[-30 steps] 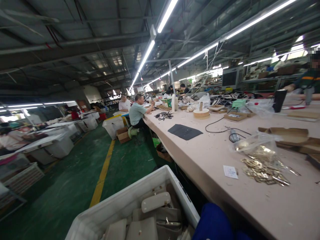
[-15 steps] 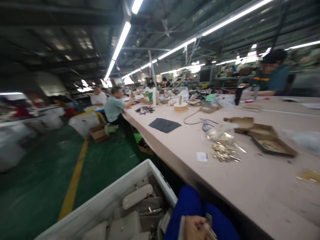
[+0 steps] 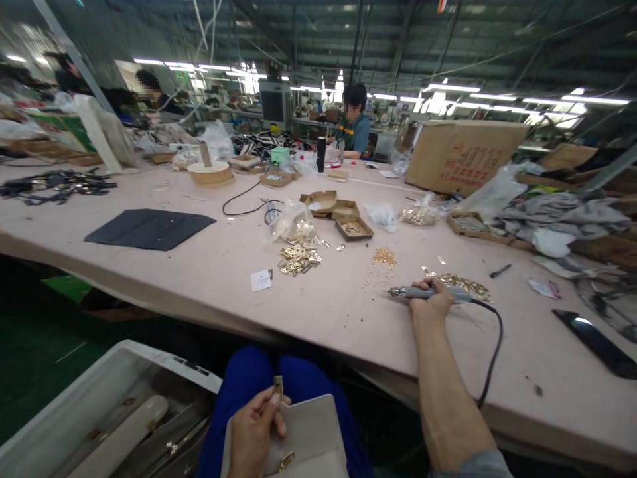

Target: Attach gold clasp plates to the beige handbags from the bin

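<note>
On my lap lies a beige bag [image 3: 313, 431], with one small gold metal fitting [image 3: 286, 461] on its panel. My left hand [image 3: 253, 425] rests over the bag, closed, its thumb and fingers pinching a gold clasp plate [image 3: 278, 386] near the bag's upper edge. Whether that plate is fixed to the bag, I cannot tell. Out over the table, my right hand [image 3: 432, 300] is wrapped around a grey electric screwdriver [image 3: 411, 292]. Its tip points left, towards scattered tiny screws [image 3: 381, 279], and a black cord runs from its rear.
Gold plates [image 3: 298, 259] are heaped mid-table [image 3: 318, 318], more gold fittings [image 3: 465, 285] beside my right hand. A white bin [image 3: 114, 378] of beige bags stands at my left. A black sheet [image 3: 149, 229], a cardboard box [image 3: 462, 156] and a phone [image 3: 594, 342] are on the table.
The view has swung to the right. My right hand now shows, holding the electric screwdriver. The beige bag has come into view on my lap, under my left hand.
</note>
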